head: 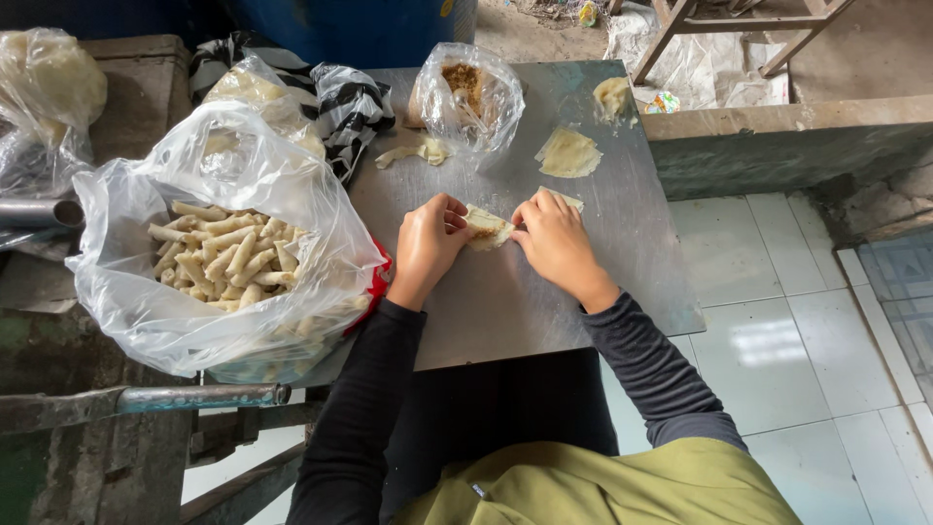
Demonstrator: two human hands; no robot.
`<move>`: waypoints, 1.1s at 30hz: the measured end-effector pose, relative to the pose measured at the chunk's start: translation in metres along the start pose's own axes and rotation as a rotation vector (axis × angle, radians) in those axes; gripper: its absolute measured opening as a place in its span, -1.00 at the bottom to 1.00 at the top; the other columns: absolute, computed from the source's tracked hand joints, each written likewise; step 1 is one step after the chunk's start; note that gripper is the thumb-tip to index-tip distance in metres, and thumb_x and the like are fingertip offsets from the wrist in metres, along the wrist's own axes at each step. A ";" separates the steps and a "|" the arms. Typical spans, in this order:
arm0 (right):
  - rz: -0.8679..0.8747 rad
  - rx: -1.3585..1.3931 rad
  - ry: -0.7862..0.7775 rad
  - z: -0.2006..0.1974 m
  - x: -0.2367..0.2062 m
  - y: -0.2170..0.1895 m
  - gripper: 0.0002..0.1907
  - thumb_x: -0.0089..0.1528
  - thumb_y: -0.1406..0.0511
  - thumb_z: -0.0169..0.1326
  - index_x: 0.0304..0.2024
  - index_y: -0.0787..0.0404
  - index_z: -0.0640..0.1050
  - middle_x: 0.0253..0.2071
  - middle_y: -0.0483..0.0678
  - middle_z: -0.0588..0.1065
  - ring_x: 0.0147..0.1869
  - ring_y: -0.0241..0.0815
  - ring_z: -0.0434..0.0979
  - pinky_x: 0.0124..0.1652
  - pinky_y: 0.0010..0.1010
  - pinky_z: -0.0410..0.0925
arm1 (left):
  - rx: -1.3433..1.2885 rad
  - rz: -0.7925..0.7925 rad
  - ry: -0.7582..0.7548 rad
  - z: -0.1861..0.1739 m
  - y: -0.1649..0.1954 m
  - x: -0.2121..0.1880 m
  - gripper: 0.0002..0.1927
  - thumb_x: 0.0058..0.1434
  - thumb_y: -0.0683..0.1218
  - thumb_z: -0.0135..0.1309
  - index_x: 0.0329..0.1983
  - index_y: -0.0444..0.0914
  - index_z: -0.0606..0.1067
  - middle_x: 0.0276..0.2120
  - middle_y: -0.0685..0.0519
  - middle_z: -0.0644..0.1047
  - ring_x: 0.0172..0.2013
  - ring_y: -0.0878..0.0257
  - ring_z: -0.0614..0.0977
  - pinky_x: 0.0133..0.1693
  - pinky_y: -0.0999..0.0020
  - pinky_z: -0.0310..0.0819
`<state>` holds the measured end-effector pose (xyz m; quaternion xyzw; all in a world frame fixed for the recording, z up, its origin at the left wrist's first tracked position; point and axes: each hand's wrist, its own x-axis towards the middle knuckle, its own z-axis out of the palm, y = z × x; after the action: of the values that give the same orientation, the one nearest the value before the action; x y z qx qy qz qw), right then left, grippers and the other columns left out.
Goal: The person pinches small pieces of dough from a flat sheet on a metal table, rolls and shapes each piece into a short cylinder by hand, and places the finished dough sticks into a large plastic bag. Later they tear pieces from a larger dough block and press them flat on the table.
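Both hands pinch a half-folded wrapper (pixel 486 227) mid-table: left hand (pixel 428 243) and right hand (pixel 556 238) press its edges over filling. A bag of finished rolls (pixel 224 258) sits beside; one flat wrapper (pixel 569 154) and a filling bag (pixel 466 92) appear left to use.

A steel tabletop (pixel 583 282) serves as the landmark. At its left edge sits a clear plastic bag of finished rolled pastries (pixel 225 255). At its far edge stands a smaller clear bag of brown filling (pixel 466 92). Right of that bag lie a flat pastry wrapper (pixel 569 153) and a dough lump (pixel 612 95). Beyond the tabletop's left corner lies a striped black-and-white bag (pixel 345 102).
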<state>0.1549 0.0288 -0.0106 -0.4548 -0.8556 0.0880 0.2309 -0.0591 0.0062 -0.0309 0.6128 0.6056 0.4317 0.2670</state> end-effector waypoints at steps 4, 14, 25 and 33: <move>0.014 0.123 0.027 0.005 0.002 -0.006 -0.83 0.20 0.34 0.21 -0.25 0.25 0.48 -0.21 0.02 0.47 -0.05 0.06 0.48 -0.04 -0.13 0.33 | -0.026 0.022 0.015 0.002 -0.002 0.000 -0.73 0.00 -0.19 0.29 -0.21 -0.31 0.54 -0.39 -0.01 0.66 -0.36 0.20 0.73 -0.28 0.34 0.60; -0.098 0.311 0.123 0.015 0.005 -0.038 -0.81 0.19 0.46 0.16 -0.14 0.28 0.51 -0.22 0.05 0.52 -0.12 0.03 0.56 -0.12 -0.21 0.40 | -0.008 0.055 0.063 0.005 -0.006 0.000 -0.76 0.01 -0.23 0.23 -0.22 -0.31 0.53 -0.40 -0.05 0.66 -0.36 0.14 0.73 -0.28 0.29 0.59; 0.052 0.312 0.194 0.024 -0.001 -0.038 -0.86 0.22 0.47 0.17 -0.20 0.29 0.49 -0.25 0.02 0.50 -0.27 -0.06 0.60 -0.29 -0.29 0.44 | -0.012 0.049 0.052 0.003 -0.004 -0.002 -0.76 0.00 -0.25 0.22 -0.23 -0.33 0.52 -0.39 -0.07 0.66 -0.35 0.10 0.73 -0.26 0.29 0.59; -0.088 0.300 0.202 0.030 -0.004 -0.036 -0.77 0.22 0.50 0.14 -0.07 0.27 0.60 -0.17 0.04 0.54 -0.16 -0.02 0.62 -0.18 -0.28 0.48 | -0.061 0.031 -0.037 0.000 -0.006 0.000 -0.76 -0.05 -0.30 0.24 -0.28 -0.34 0.52 -0.37 -0.05 0.67 -0.31 0.19 0.76 -0.25 0.35 0.63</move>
<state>0.1163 0.0070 -0.0252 -0.3839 -0.8243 0.1584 0.3847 -0.0619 0.0068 -0.0363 0.6215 0.5776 0.4428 0.2899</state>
